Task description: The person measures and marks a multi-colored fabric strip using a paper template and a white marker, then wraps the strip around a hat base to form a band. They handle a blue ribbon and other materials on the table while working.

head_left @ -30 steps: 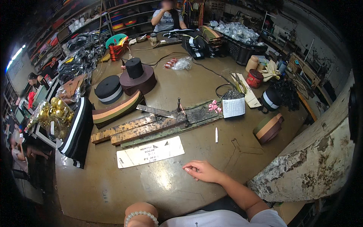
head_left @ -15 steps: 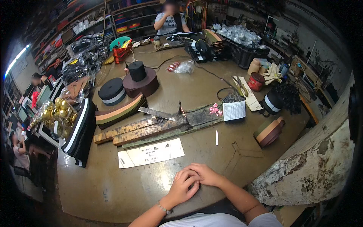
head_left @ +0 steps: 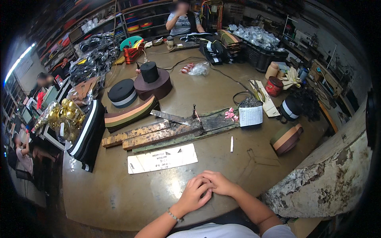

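Observation:
My left hand [head_left: 197,193] and my right hand [head_left: 219,183] rest together over the near part of the brown table [head_left: 151,198]. The left hand's curled fingers lie against the right hand's fingers, which are partly hidden. Both hands are closed with no object in them. A bracelet circles my left wrist. Just beyond the hands lies a white card template [head_left: 162,159] with handwriting and dark triangle marks. A white pen-like stick [head_left: 231,144] lies farther right. Behind the card, long wooden boards [head_left: 139,135] carry a metal strip [head_left: 170,117] with an upright post at one end.
Striped strap stacks [head_left: 135,113], a black strap bundle [head_left: 88,135] and webbing rolls [head_left: 149,72] stand left. Right are a paper-covered container [head_left: 251,115], a striped roll [head_left: 286,139] and a red tin [head_left: 274,86]. A person [head_left: 184,23] sits at the far side. A rough pillar [head_left: 329,174] borders the right.
The view has shifted slightly, so the table's things appear a little farther right. My hands stay together in the same pose. The far person's raised hand has shifted little.

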### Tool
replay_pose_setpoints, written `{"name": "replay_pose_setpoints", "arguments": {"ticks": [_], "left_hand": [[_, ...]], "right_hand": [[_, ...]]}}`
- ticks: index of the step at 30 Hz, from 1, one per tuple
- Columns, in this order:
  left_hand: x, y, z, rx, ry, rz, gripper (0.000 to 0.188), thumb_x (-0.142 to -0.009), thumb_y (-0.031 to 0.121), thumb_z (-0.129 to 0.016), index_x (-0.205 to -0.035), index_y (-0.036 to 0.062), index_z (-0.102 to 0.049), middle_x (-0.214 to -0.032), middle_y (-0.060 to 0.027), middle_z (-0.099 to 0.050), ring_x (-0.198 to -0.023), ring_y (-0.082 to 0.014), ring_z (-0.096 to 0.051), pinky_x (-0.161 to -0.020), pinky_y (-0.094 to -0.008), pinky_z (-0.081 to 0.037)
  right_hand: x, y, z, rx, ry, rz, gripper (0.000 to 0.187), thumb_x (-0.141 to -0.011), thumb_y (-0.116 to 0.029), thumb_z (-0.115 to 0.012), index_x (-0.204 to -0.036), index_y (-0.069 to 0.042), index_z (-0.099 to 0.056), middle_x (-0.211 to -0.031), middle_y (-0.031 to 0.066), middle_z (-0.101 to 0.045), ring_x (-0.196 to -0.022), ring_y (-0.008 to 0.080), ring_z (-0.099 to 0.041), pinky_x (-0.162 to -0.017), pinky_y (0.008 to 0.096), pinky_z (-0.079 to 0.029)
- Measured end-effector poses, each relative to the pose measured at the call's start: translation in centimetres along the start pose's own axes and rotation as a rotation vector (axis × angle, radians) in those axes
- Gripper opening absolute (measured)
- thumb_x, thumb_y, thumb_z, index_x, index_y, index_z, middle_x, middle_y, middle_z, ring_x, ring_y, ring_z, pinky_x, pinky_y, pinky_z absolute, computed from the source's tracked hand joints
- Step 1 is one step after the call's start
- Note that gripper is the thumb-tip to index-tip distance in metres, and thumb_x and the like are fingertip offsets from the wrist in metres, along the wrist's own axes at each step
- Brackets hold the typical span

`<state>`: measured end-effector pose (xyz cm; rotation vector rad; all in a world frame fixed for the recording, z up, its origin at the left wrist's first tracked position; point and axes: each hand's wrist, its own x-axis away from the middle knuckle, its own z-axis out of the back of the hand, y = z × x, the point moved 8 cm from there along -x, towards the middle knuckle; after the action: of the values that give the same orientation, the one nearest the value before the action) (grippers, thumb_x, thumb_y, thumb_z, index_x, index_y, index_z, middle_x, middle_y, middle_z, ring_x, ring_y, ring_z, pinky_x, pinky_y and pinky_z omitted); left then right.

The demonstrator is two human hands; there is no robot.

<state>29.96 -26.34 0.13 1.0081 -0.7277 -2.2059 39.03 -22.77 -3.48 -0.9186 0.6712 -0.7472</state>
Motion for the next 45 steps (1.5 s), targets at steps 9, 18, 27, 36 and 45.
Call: {"name": "replay_pose_setpoints", "arguments": {"ticks": [9, 18, 27, 36, 45], "left_hand": [[0.6, -2.3, -1.2, 0.246, -0.075, 0.202, 0.018, -0.089, 0.009, -0.061, -0.106, 0.0094, -0.066, -0.093, -0.0109, -0.060, -0.084, -0.0273, -0.061, -0.074, -0.0359, -0.051], [1.3, -3.6, -2.6, 0.291, -0.302, 0.255, 0.018, -0.094, 0.016, -0.057, -0.107, 0.0088, -0.067, -0.093, -0.0124, -0.064, -0.084, -0.0307, -0.064, -0.072, -0.0388, -0.053], [1.2, -4.6, -1.6, 0.474, -0.242, 0.269, 0.023, -0.094, 0.018, -0.054, -0.113, 0.0117, -0.065, -0.097, -0.0118, -0.061, -0.097, -0.0294, -0.061, -0.084, -0.0368, -0.050], [1.3, -4.5, -2.1, 0.406, -0.196, 0.243, 0.019, -0.095, 0.014, -0.056, -0.110, 0.0067, -0.066, -0.095, -0.0124, -0.063, -0.088, -0.0322, -0.063, -0.076, -0.0396, -0.053], [0.8, -4.3, -2.1, 0.243, -0.289, 0.351, 0.022, -0.094, 0.017, -0.057, -0.113, 0.0100, -0.066, -0.095, -0.0116, -0.064, -0.083, -0.0289, -0.064, -0.073, -0.0371, -0.053]], "right_hand": [[-7.7, -3.0, 24.2, 0.587, 0.212, -0.099, 0.042, -0.090, -0.022, -0.063, -0.127, -0.003, -0.057, -0.122, 0.0187, -0.062, -0.110, 0.0325, -0.061, -0.096, 0.0409, -0.048], [-26.2, 17.0, 37.9, 0.724, 0.037, -0.755, 0.134, -0.060, -0.060, -0.085, -0.156, -0.022, 0.000, -0.153, 0.0299, -0.020, -0.136, 0.0433, -0.037, -0.109, 0.0482, -0.038], [-39.7, 26.6, 37.6, 0.602, 0.532, -0.340, 0.062, -0.068, -0.035, -0.085, -0.117, -0.007, -0.057, -0.106, 0.0265, -0.062, -0.103, 0.0316, -0.063, -0.090, 0.0454, -0.050], [-39.4, 15.8, 40.5, 0.659, 0.473, -0.158, 0.024, -0.083, -0.024, -0.072, -0.074, -0.004, -0.063, -0.073, 0.0095, -0.067, -0.068, 0.0183, -0.062, -0.063, 0.0345, -0.049], [-31.2, 6.3, 39.6, 0.065, 0.408, -0.397, 0.016, -0.101, -0.025, -0.049, -0.099, -0.009, -0.047, -0.082, 0.0046, -0.062, -0.068, 0.0162, -0.063, -0.056, 0.0334, -0.053]]}}
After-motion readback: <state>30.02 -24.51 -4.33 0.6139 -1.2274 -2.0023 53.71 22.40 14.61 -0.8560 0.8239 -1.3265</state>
